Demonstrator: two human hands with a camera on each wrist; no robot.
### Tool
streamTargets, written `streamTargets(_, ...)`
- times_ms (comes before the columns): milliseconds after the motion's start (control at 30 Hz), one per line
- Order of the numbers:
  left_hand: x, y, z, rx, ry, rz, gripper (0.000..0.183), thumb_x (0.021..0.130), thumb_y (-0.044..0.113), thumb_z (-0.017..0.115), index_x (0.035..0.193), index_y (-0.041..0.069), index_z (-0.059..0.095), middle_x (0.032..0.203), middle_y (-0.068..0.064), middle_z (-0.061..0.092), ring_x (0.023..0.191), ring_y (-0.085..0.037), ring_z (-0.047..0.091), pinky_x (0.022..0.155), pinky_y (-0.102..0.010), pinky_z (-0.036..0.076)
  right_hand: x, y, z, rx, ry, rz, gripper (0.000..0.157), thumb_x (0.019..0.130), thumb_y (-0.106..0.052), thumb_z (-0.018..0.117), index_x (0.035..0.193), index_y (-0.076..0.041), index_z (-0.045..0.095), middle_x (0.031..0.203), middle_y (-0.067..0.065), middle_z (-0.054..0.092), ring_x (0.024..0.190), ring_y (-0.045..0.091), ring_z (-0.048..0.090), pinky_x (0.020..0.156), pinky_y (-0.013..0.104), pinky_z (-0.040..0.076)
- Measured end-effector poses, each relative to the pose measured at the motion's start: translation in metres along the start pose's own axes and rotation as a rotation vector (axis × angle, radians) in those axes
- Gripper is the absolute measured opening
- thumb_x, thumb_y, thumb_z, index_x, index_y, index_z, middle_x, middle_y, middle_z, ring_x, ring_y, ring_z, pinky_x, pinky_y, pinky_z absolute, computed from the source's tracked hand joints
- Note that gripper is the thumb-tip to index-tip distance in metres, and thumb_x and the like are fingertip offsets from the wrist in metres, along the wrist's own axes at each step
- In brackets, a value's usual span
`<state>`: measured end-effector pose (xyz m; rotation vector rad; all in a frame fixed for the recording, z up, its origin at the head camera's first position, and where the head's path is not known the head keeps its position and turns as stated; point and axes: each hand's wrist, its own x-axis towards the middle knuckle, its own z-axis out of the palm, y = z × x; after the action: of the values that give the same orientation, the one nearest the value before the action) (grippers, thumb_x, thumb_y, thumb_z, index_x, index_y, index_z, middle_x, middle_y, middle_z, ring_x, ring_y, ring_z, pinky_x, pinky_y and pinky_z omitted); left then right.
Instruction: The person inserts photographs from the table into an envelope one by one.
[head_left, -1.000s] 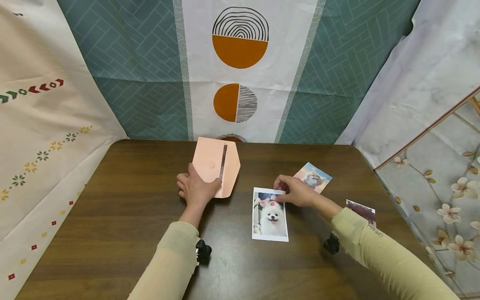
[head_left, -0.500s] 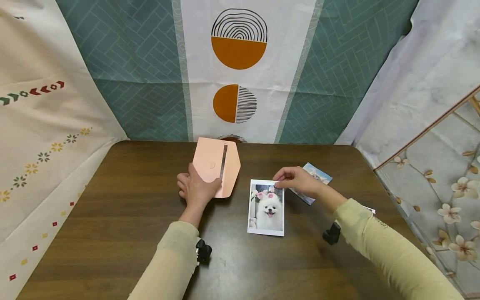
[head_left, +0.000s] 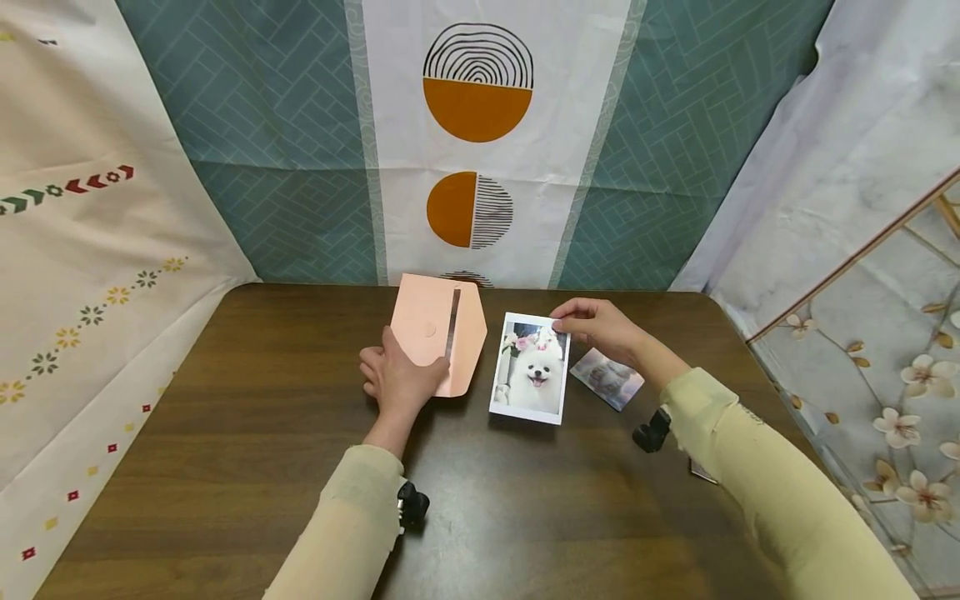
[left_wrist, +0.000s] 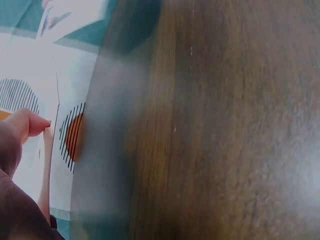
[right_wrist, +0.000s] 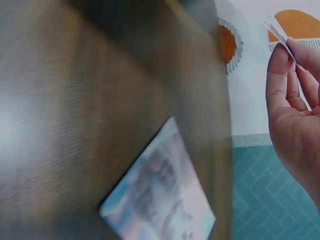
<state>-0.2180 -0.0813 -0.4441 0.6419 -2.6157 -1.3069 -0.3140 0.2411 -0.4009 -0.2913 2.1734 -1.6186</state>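
In the head view my left hand (head_left: 405,375) grips a peach-pink envelope (head_left: 423,304), its flap open to the right and its dark slot showing. The left wrist view has the thumb on the envelope's thin edge (left_wrist: 48,160). My right hand (head_left: 603,329) pinches the top right corner of a white-bordered photo of a fluffy white dog (head_left: 536,375), raised off the table just right of the envelope. In the right wrist view, the photo's edge (right_wrist: 280,32) shows between thumb and fingers. Below that hand lies a cat photo (head_left: 609,381), partly covered by it.
A corner of another photo (head_left: 702,472) peeks out from under the right sleeve. Everything lies on a dark wooden table (head_left: 255,433). A patterned cloth (head_left: 480,158) hangs behind its far edge, with more cloth at both sides.
My right hand has lifted the dog photo off the table and carried it away from me, slightly left toward the envelope. The left hand has kept its grip on the envelope, barely moving.
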Motion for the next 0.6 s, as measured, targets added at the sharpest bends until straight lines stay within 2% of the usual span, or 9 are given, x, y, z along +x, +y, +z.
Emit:
streamTargets(167, -0.003, 0.0, 0.004, 0.0, 0.001, 0.004, 0.111, 0.079, 0.038, 0.085, 0.166, 0.006, 0.026, 0.146, -0.032, 0.029, 0.139, -0.047, 0.027, 0.106, -0.063, 0.03, 0.017, -0.014, 0.001, 0.092, 0.01, -0.01, 0.02, 0.104, -0.01, 0.07, 0.123, -0.004, 0.071, 0.117, 0.004, 0.066, 0.107, 0.017, 0.064, 0.098, 0.031, 0.052)
streamTargets(333, -0.005, 0.001, 0.007, -0.004, -0.005, 0.009, 0.111, 0.078, 0.039, 0.084, 0.167, 0.007, 0.025, 0.146, -0.03, 0.029, 0.138, -0.046, 0.027, 0.106, -0.064, 0.029, 0.037, -0.022, 0.01, 0.14, 0.019, -0.024, 0.017, 0.104, -0.005, 0.068, 0.12, -0.002, 0.072, 0.118, 0.005, 0.067, 0.113, 0.02, 0.065, 0.108, 0.037, 0.049)
streamTargets(467, -0.005, 0.001, 0.009, -0.011, -0.009, 0.014, 0.113, 0.078, 0.04, 0.086, 0.168, 0.007, 0.025, 0.146, -0.03, 0.029, 0.138, -0.046, 0.027, 0.106, -0.064, 0.029, 0.051, -0.026, 0.018, 0.116, 0.025, -0.035, 0.021, 0.104, -0.004, 0.067, 0.124, 0.003, 0.068, 0.116, 0.005, 0.068, 0.112, 0.018, 0.064, 0.112, 0.04, 0.046)
streamTargets(600, -0.007, 0.002, 0.01, -0.014, -0.004, 0.019, 0.114, 0.078, 0.041, 0.087, 0.167, 0.008, 0.025, 0.146, -0.03, 0.029, 0.138, -0.045, 0.027, 0.106, -0.063, 0.029, 0.063, -0.029, 0.025, 0.069, 0.025, -0.043, 0.028, 0.104, -0.003, 0.068, 0.129, 0.008, 0.065, 0.114, 0.005, 0.069, 0.108, 0.018, 0.064, 0.107, 0.038, 0.047)
